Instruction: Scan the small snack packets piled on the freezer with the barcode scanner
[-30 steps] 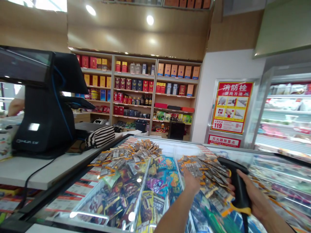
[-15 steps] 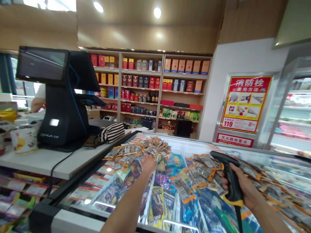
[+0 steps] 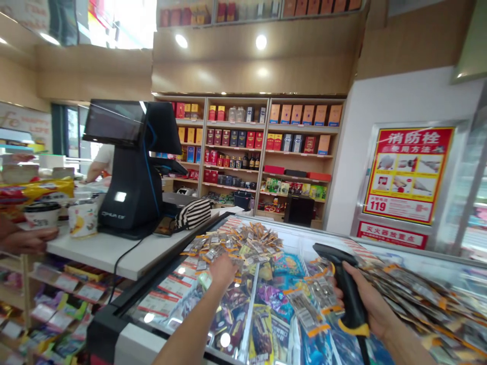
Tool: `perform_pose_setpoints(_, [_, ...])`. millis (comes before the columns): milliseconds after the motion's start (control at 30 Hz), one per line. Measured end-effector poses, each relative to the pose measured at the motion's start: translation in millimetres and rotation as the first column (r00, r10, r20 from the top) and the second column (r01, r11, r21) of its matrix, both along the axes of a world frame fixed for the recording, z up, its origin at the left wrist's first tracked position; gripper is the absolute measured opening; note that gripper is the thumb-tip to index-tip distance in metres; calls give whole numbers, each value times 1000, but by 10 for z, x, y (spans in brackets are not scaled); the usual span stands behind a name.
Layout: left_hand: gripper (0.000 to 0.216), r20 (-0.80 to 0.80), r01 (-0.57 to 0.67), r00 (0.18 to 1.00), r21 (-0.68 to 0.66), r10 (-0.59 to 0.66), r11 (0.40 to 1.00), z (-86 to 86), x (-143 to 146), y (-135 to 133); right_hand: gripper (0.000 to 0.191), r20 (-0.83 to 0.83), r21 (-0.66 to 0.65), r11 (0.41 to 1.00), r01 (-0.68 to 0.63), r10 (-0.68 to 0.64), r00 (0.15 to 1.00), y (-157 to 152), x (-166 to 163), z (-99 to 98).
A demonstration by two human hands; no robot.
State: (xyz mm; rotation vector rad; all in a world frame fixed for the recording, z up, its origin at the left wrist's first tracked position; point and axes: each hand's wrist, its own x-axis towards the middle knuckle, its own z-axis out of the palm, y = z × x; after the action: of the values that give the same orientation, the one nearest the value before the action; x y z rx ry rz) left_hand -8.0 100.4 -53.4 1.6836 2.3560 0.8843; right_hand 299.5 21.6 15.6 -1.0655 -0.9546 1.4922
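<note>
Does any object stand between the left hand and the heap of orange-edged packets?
Nothing visible does: the left hand is at the near edge of the heap of packets; blur hides whether it touches.

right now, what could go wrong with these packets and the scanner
The right hand grips the scanner, whose cord hangs below; swung leftward, it might drag across the loose packets. The right-hand pile has many overlapping packets, so it could slide if bumped. The left hand is at the left-hand pile, where a careless sweep might scatter packets; whether it holds one is unclear.
</note>
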Motion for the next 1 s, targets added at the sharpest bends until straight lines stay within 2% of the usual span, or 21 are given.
perform_pose_setpoints(100, [22,157,15,988,-57,-6,998,4,-46,39,31,33,-20,999,-31,31,999,-23,-122,-38])
perform_pose_setpoints(167, [15,271,58,962,-47,-43,997,9,-63,56,33,17,-22,999,-50,50,999,-37,-190,-51])
perform_pose_setpoints(300, [22,475,118,866,107,-154,987,71,-80,34,32,-58,-20,995,-95,93,994,-61,-331,-39])
perform_pose_setpoints(433, [28,600,136,756,247,-262,959,197,21,16,35,-52,-47,987,-155,153,987,-93,-508,0])
perform_pose_setpoints(600, [30,650,202,655,340,-385,918,306,306,78,32,-86,12,983,-182,183,979,-140,-690,35])
perform_pose_setpoints(700, [30,644,255,629,358,-435,898,307,473,107,31,-93,18,984,-178,179,979,-159,-723,68])
perform_pose_setpoints(1000, [29,611,286,681,287,-404,914,228,738,200,30,-112,40,986,-161,165,980,-194,-611,97])
